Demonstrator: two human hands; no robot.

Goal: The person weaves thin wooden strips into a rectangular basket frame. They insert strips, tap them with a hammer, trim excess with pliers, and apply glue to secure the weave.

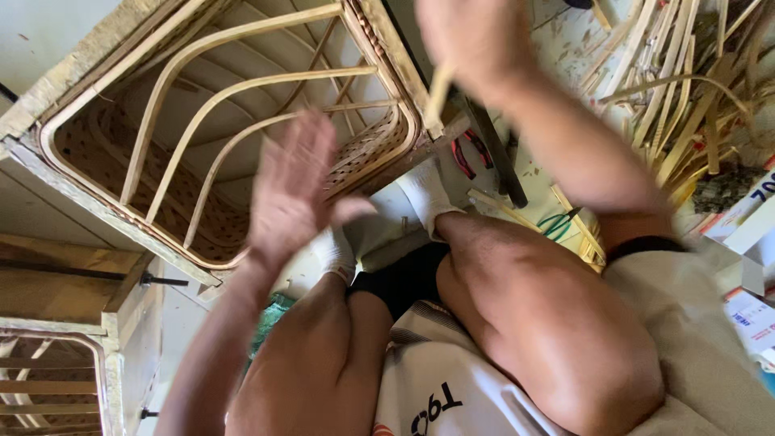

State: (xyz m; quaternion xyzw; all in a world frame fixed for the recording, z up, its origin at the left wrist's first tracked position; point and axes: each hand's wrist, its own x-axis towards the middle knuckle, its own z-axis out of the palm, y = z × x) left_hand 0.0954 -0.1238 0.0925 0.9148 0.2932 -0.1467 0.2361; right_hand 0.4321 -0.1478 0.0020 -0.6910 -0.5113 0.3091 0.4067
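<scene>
Gripping a thin pale cane strip (438, 93), the right hand (472, 36) is closed around its top end, so the strip hangs down from the fist and its lower end comes just beside the rim of the rattan frame (226, 137). The left hand (289, 190) is spread flat with the fingers together and holds nothing; it is blurred and hangs in front of the lower corner of that frame, so I cannot tell if it touches it. The frame lies open toward the person, and its curved ribs and woven wall can be seen inside.

Below the hands are the bare knees and two feet in white socks (426, 194). Near the right forearm lie red-handled pliers (467, 157) and a dark flat bar (492, 153). Beyond the right arm, a heap of loose cane strips (686, 89) covers the floor. Below the left arm stands a wooden crate (73, 355).
</scene>
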